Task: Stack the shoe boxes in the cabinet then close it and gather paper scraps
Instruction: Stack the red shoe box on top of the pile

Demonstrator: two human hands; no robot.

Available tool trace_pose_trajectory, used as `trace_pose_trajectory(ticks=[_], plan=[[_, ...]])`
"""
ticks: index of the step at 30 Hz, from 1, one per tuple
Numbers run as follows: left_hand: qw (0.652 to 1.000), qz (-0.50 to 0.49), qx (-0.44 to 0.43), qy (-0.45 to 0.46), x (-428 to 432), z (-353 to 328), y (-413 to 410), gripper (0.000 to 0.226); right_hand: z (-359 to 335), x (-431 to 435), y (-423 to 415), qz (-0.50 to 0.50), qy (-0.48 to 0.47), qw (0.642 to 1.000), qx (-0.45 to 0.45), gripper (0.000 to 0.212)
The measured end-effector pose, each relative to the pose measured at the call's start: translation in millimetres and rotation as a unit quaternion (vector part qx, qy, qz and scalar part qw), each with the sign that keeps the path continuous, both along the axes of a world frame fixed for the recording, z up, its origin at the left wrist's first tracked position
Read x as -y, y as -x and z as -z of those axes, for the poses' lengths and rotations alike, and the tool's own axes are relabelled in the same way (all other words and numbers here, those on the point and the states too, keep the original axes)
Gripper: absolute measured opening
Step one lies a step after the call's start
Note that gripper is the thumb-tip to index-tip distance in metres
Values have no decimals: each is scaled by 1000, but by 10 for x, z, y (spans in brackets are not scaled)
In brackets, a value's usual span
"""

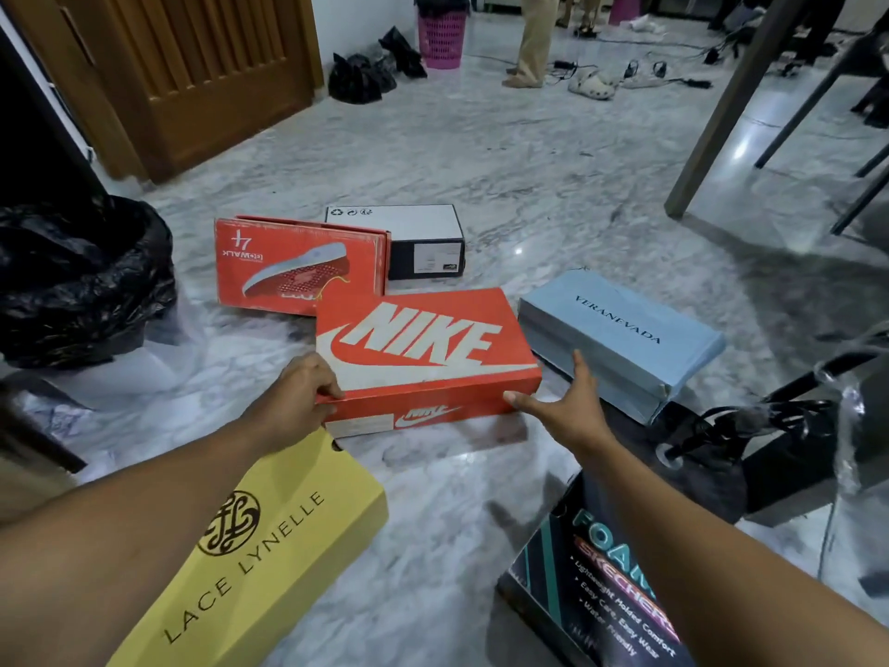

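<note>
Polished grey-veined marble floor (529, 185) beside a brown slatted wooden door (192, 74). Mid-floor lies the flat orange cardboard Nike shoe box (423, 358), lid on, white logo scuffed, just beside a pale-blue lidded box (620, 339). The left hand (308, 392) grips its near left corner; the right hand (563, 402), fingers splayed, sets its thumb against the near right corner.
</note>
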State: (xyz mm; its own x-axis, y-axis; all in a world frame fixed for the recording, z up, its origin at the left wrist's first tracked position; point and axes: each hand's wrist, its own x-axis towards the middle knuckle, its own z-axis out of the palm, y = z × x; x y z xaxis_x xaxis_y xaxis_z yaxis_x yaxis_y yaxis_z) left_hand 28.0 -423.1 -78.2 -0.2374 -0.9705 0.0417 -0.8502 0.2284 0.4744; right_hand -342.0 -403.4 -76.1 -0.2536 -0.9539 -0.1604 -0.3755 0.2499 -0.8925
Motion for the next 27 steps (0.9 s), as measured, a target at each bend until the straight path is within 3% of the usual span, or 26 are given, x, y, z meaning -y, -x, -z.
trace_pose_trajectory(ticks=[2, 5, 10, 12, 16, 19, 24, 27], plan=[[1000, -6, 5, -6, -18, 91, -95, 40, 58, 38, -37, -10, -16, 1000, 4, 136], [997, -59, -43, -14, -8, 164, -133, 21, 123, 128, -86, -37, -34, 998, 34, 137], [977, -123, -125, -122, 116, 175, -76, 88, 122, 272, -166, -85, -32, 993, 81, 96], [973, -121, -135, -143, 170, 193, -25, 88, 167, 305, -175, -74, -42, 993, 78, 94], [964, -157, -177, -125, 224, 193, 58, 85, 346, 347, -51, -53, -57, 996, 46, 108], [951, -161, -238, -113, 236, 44, 126, 97, 276, 302, 78, -39, -45, 998, 31, 96], [953, -143, -254, -79, 139, -284, 200, 125, -276, -9, 68, -43, 2, 996, 84, 66], [962, -135, -234, -32, -2, -475, 177, 123, -507, -207, -25, -51, 41, 991, 116, 68]])
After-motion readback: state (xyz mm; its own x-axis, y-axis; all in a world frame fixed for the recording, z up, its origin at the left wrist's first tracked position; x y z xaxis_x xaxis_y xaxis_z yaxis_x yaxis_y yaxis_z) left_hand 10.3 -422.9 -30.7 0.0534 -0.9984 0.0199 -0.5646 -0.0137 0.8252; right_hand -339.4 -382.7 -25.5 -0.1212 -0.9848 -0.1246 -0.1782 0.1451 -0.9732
